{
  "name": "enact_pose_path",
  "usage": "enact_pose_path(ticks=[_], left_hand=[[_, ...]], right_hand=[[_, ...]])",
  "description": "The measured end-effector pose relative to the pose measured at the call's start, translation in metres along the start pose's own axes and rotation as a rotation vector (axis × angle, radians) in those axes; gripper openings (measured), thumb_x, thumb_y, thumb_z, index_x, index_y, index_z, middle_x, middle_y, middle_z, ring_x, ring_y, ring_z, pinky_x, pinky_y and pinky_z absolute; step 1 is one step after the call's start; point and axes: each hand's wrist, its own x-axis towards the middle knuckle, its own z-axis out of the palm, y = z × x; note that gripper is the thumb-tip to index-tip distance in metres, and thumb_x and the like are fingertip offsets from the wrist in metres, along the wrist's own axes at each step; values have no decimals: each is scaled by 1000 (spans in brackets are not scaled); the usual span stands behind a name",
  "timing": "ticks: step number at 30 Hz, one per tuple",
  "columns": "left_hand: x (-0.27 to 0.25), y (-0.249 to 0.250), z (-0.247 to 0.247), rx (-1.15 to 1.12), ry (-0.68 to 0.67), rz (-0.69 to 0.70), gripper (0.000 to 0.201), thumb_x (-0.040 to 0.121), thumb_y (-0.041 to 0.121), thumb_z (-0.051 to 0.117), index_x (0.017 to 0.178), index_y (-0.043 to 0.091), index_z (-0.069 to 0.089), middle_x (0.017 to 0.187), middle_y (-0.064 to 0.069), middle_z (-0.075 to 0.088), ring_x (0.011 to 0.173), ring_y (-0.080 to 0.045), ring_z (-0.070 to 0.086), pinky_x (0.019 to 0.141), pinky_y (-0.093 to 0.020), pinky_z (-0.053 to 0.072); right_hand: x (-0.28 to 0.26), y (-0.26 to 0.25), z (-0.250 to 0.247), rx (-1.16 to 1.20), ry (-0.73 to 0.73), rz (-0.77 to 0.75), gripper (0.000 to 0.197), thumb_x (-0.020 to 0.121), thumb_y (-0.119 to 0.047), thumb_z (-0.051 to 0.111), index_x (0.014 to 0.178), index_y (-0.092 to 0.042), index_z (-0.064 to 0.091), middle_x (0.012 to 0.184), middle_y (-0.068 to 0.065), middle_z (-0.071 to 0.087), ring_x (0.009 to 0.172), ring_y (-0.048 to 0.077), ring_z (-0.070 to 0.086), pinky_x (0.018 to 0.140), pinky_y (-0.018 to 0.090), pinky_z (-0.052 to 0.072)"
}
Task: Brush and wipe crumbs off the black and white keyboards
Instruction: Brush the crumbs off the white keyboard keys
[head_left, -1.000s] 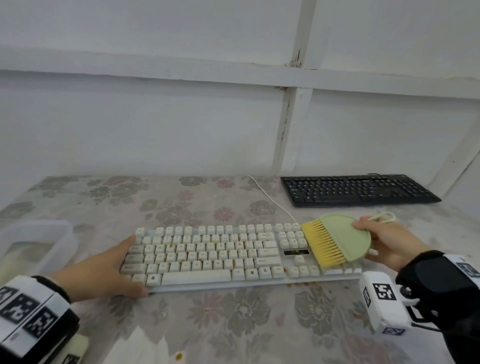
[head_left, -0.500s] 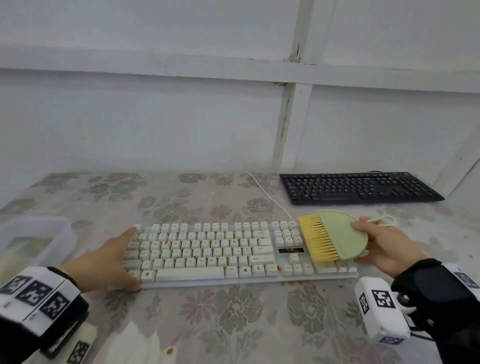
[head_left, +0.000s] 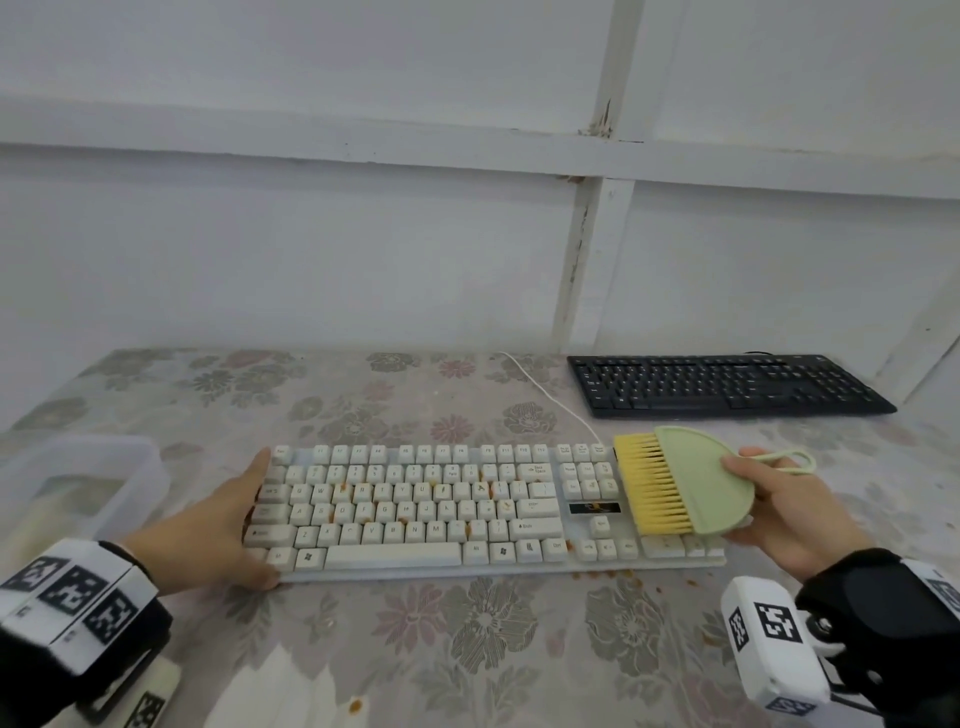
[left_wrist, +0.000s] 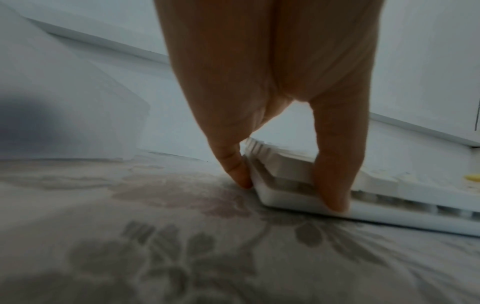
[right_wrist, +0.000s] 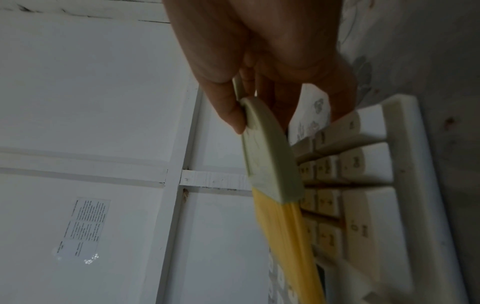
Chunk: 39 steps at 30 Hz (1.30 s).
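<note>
The white keyboard (head_left: 415, 509) lies across the near middle of the table, with orange crumbs (head_left: 470, 474) between its keys. My left hand (head_left: 244, 519) braces its left end with straight fingers along the side and the thumb at the front corner; the left wrist view shows the left hand (left_wrist: 289, 194) against the white keyboard (left_wrist: 285, 197). My right hand (head_left: 748, 499) grips a pale green brush (head_left: 696, 488), whose yellow bristles (head_left: 652, 488) sit over the number pad. In the right wrist view my right hand (right_wrist: 280, 107) pinches the brush (right_wrist: 270, 160). The black keyboard (head_left: 727, 384) lies at the far right.
A clear plastic container (head_left: 78, 483) stands at the left edge. Loose crumbs (head_left: 623, 574) dot the flowered tablecloth in front of the white keyboard. White paper (head_left: 280, 691) lies at the near edge. A white wall closes the far side.
Little has changed: the brush stays over the right end of the white keyboard, turned slightly. My left hand has kept its place on the left end. My view has shifted a bit.
</note>
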Motion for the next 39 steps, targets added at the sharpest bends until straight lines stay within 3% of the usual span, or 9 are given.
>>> enact_pose_path(ticks=[3, 8, 11, 13, 15, 19, 29, 35, 39], left_hand=[[0, 0, 1, -38, 66, 85, 108, 44, 14, 84, 128, 36, 20, 118, 8, 54, 102, -4, 55, 78, -14, 45], [-6, 1, 5, -2, 141, 85, 104, 52, 10, 85, 126, 37, 17, 110, 17, 49, 97, -1, 53, 72, -9, 42], [-7, 3, 8, 14, 161, 87, 107, 62, 7, 82, 122, 44, 1, 101, 27, 42, 92, 5, 50, 65, -4, 38], [-9, 4, 9, 15, 172, 81, 108, 64, 7, 80, 120, 45, -4, 96, 29, 40, 84, 9, 47, 63, -4, 37], [-10, 0, 9, -7, 188, 94, 108, 62, 8, 82, 122, 48, 0, 100, 26, 48, 85, 7, 52, 65, -6, 39], [-12, -4, 10, -18, 209, 155, 106, 58, 13, 85, 119, 58, 11, 110, 19, 58, 94, 0, 61, 71, -10, 43], [-9, -10, 10, 0, 189, 162, 109, 57, 17, 85, 127, 51, 9, 111, 18, 59, 95, -1, 61, 76, -14, 46], [-7, -13, 10, -37, 161, 200, 108, 57, 17, 84, 128, 53, 11, 113, 18, 59, 97, 1, 62, 78, -15, 48], [-6, -14, 11, -82, 168, 210, 108, 52, 17, 83, 125, 56, 15, 114, 15, 62, 96, 5, 63, 80, -18, 50]], right_hand=[[1, -2, -3, 11, -2, 18, 19, 93, -11, 53, 78, -21, 46, 81, 9, 54, 48, 23, 43, 39, 28, 44], [5, -22, -13, 58, -5, -48, 14, 86, -15, 61, 99, -12, 55, 89, 10, 64, 66, 20, 69, 48, 32, 55], [6, -43, -25, 92, 62, -202, 72, 29, -31, 94, 90, -14, 61, 81, 6, 72, 67, 14, 72, 54, 27, 58], [4, -55, -31, 70, 123, -378, 76, 7, -43, 92, 71, -22, 57, 67, -4, 68, 61, 7, 68, 51, 20, 55], [-3, -63, -29, -49, 168, -507, 59, 26, -47, 90, 70, -26, 57, 70, -3, 65, 64, 7, 63, 49, 16, 53], [-4, -61, -27, -247, 85, -605, 24, 85, -9, 68, 97, -30, 65, 110, 11, 66, 83, 12, 62, 60, 15, 56], [-13, -42, -33, -365, -45, -551, 80, 45, -61, 81, 115, -25, 67, 101, 0, 74, 88, 10, 69, 70, 22, 58], [-34, -17, -49, -523, -66, -466, 25, 72, -34, 72, 95, -41, 66, 91, 5, 73, 89, 34, 68, 66, 43, 60], [-41, -31, -56, -621, -110, -481, 72, 37, -78, 75, 98, -39, 66, 86, 4, 73, 77, 27, 69, 62, 41, 58]])
